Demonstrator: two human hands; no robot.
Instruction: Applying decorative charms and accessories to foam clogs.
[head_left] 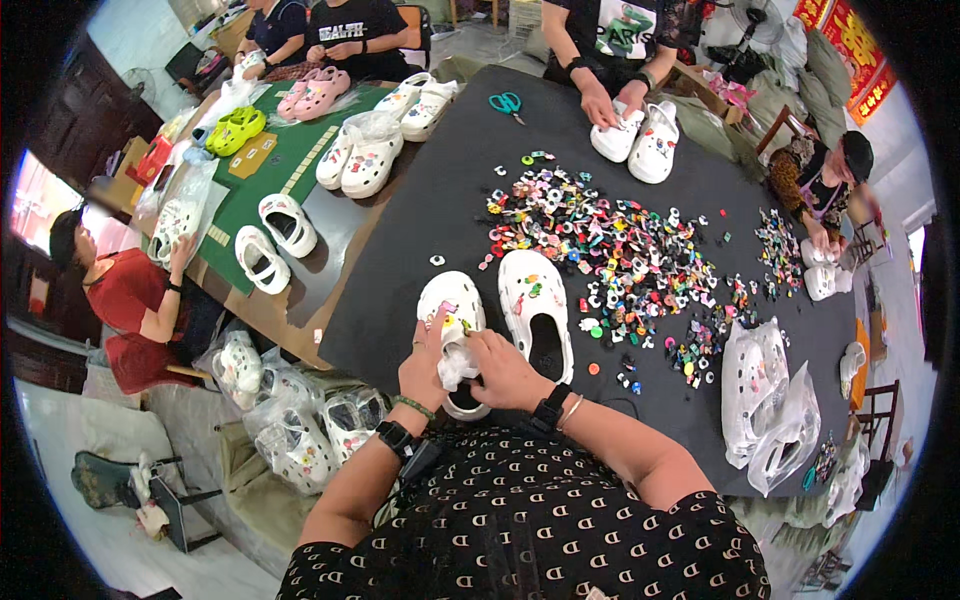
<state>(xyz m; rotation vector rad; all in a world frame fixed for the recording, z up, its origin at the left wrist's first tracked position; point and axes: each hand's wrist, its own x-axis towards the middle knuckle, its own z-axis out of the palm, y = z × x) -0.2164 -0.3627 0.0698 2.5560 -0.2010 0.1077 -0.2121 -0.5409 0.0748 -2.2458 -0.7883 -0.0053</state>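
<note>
Two white clogs lie side by side at the near edge of the dark table. My left hand (423, 366) is closed round the left side of the left clog (448, 291), its fingers on the upper. My right hand (508, 372) is closed on the same clog from the right, fingertips beside a small yellow-green charm (466, 327). Between the hands, crumpled white wrapping (457, 362) fills the shoe's opening. Whether my right fingers pinch a charm is hidden. The right clog (530, 285) bears several colourful charms and is untouched.
A wide heap of small colourful charms (620, 250) spreads right of the clogs. Bagged clogs (756, 385) lie at the right edge. Teal scissors (507, 104) lie at the far side. Across the table, a co-worker's hands (612, 108) touch other white clogs (654, 143). More clogs (288, 225) stand leftward.
</note>
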